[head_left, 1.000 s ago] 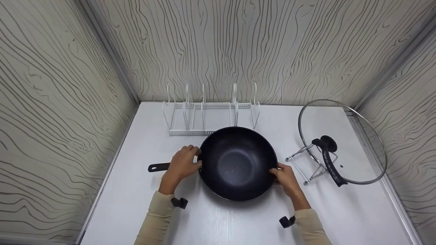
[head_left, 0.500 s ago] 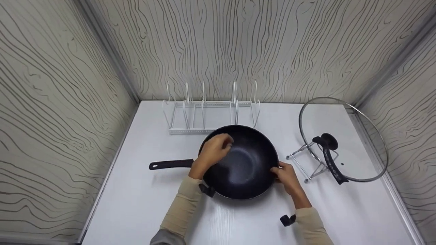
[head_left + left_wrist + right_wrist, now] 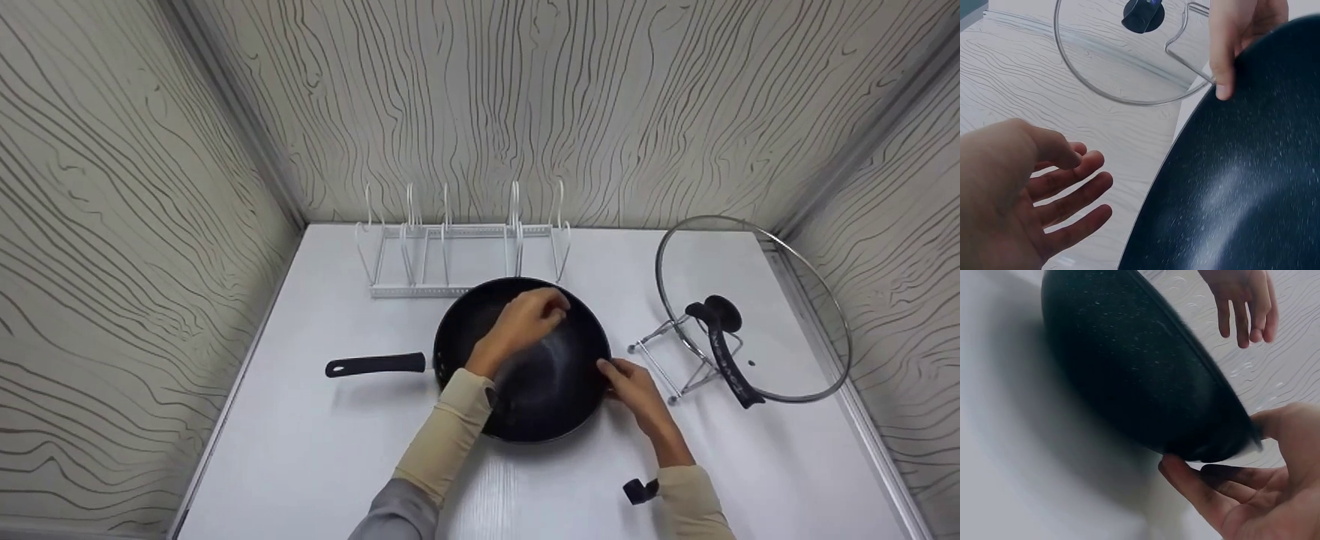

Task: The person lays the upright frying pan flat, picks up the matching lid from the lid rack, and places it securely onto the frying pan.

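Left hand point(image 3: 525, 319), fingers loosely spread, moved nearer right hand point(image 3: 631, 386) pinching pan point(image 3: 551, 390); likely steadying step, next needs firm pinch.

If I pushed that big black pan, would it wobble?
Maybe! The black pan has curved sides, so it may rock when pushed high up. Its long handle sticks out, so a bump there could swing it round. The right hand gripping its edge would probably steady it.

The left hand point(image 3: 527, 319) hangs with its fingers point(image 3: 1081, 194) loosely bent and parted, while the right hand point(image 3: 631, 388) pinches.
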`<state>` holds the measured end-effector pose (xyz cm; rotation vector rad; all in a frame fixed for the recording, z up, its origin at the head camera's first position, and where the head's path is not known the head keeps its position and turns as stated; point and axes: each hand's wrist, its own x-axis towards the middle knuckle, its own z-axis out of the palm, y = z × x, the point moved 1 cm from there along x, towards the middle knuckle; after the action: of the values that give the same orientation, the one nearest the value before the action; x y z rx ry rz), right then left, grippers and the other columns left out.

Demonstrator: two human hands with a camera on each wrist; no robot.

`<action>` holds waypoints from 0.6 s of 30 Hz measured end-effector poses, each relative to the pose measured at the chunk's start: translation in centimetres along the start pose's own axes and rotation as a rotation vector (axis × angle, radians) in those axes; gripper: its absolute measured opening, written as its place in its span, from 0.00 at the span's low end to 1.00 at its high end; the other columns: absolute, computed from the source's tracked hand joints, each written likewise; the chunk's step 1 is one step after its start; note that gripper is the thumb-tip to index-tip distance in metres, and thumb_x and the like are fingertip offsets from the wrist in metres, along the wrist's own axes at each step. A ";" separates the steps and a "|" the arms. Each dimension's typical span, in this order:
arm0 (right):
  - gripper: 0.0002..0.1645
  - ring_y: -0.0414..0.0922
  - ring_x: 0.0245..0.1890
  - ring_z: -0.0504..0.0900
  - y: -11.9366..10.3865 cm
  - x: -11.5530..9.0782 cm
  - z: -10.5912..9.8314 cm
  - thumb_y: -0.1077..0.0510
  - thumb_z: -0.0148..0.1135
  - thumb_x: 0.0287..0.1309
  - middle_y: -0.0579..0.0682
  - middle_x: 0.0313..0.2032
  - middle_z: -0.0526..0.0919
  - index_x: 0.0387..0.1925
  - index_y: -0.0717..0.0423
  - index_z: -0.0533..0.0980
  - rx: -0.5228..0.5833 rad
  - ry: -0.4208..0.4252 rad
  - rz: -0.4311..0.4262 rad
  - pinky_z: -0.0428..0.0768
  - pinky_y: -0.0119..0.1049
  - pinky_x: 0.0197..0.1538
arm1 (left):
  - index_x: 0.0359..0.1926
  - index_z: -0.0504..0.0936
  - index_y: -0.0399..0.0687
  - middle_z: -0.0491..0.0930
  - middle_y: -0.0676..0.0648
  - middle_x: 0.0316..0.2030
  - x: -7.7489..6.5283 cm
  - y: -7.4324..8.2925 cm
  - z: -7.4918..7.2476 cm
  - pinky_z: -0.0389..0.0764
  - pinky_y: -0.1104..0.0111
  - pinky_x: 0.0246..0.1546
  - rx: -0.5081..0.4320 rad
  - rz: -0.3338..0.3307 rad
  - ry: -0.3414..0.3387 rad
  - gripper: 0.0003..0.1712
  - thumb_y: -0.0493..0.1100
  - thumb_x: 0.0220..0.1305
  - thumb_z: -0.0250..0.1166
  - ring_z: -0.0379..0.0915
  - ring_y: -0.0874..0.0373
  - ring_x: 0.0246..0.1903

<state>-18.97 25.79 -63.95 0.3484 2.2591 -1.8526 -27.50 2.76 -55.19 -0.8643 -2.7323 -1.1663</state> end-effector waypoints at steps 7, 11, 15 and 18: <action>0.22 0.44 0.45 0.91 -1.7 -0.8 -1.7 0.55 0.61 0.78 0.63 0.51 0.89 0.58 0.72 0.79 -0.106 0.067 -0.077 0.87 0.29 0.49 | 0.48 0.88 0.46 0.90 0.50 0.45 1.4 0.8 1.3 0.82 0.72 0.49 -0.065 0.018 -0.010 0.10 0.37 0.74 0.62 0.85 0.62 0.43; 0.18 0.43 0.43 0.92 -3.1 -1.6 -2.6 0.56 0.62 0.76 0.65 0.49 0.89 0.52 0.70 0.82 -0.230 0.138 -0.126 0.87 0.26 0.47 | 0.49 0.88 0.45 0.91 0.50 0.43 2.1 1.1 2.2 0.80 0.74 0.47 -0.101 0.031 -0.015 0.10 0.36 0.74 0.61 0.84 0.63 0.41; 0.15 0.30 0.37 0.88 -4.5 -2.2 -3.2 0.59 0.60 0.76 0.64 0.48 0.90 0.50 0.69 0.84 -0.265 0.176 -0.181 0.86 0.24 0.46 | 0.49 0.88 0.45 0.91 0.50 0.42 2.6 1.4 2.9 0.79 0.75 0.44 -0.138 0.020 -0.011 0.10 0.36 0.75 0.61 0.80 0.65 0.37; 0.14 0.24 0.35 0.84 -5.4 -2.7 -3.6 0.61 0.59 0.76 0.63 0.47 0.90 0.49 0.67 0.84 -0.287 0.198 -0.224 0.84 0.21 0.45 | 0.49 0.88 0.45 0.91 0.50 0.42 3.0 1.7 3.5 0.78 0.75 0.43 -0.166 0.013 -0.006 0.10 0.36 0.75 0.61 0.79 0.65 0.36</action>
<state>-18.03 28.14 -57.37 0.2487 2.7550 -1.6140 -28.61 7.49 -55.81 -0.9017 -2.6602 -1.4062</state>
